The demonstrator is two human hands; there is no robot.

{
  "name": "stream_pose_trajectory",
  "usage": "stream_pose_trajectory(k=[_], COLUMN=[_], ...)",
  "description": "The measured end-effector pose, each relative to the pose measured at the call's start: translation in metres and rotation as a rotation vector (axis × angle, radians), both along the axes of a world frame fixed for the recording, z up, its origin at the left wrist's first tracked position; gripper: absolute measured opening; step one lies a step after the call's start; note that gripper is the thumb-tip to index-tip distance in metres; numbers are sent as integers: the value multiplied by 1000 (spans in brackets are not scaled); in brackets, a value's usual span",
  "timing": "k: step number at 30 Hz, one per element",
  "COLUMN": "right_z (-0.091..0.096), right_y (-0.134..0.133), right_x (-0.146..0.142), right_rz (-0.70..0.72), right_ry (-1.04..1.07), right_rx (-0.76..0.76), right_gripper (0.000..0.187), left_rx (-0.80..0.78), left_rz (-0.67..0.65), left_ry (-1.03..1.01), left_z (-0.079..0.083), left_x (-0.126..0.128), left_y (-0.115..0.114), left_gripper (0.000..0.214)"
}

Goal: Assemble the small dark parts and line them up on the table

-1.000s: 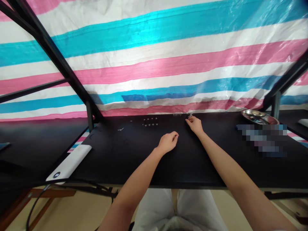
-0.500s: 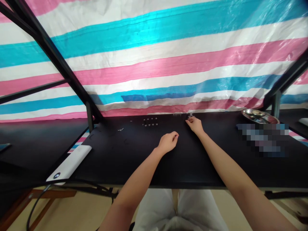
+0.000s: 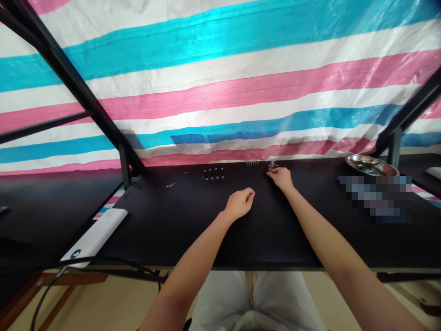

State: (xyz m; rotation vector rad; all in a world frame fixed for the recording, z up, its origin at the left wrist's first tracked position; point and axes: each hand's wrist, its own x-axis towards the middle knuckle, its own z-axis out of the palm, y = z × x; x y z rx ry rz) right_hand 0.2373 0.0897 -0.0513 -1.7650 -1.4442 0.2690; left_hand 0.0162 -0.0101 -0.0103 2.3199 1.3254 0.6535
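Pinching a tiny metal part [image 3: 272,164], axis unclear: right hand [image 3: 282,178]; left hand [image 3: 239,203] loosely fisted.

A glossy plastic tarpaulin striped pink, white and turquoise [image 3: 220,92] forms the back wall, daylight glowing through it. Black metal frame bars [image 3: 79,89] slant before it above the matte black surface [image 3: 275,239]. Beige floor [image 3: 103,303] lies below.
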Motion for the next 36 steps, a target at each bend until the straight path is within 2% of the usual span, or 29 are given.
stream_pose_trajectory(k=[7,17,25,30,34,36], right_z=[-3,7,36,45,39,36], right_y=[1,-8,-37,-58,-70,-73], right_x=[4,2,-13,-43,-68,-76], right_rz=[-19,-43,-43,79,391,473], right_ry=[-74,-211,-540,-657,-638,-626], right_rx=[-40,-128,-341,-382,-244,-171], right_gripper=[20,21,21,17,19,17], left_rx=[-15,-18,24,40,34,26], left_rz=[0,-9,-22,-24,14,121], left_ry=[8,-17,-12,-5,31,63], left_z=[0,0,-5,-5,-3,1], left_x=[1,1,0,0,0,-2], left_y=[0,0,2,1,1,4], left_gripper=[24,24,24,24,23,23])
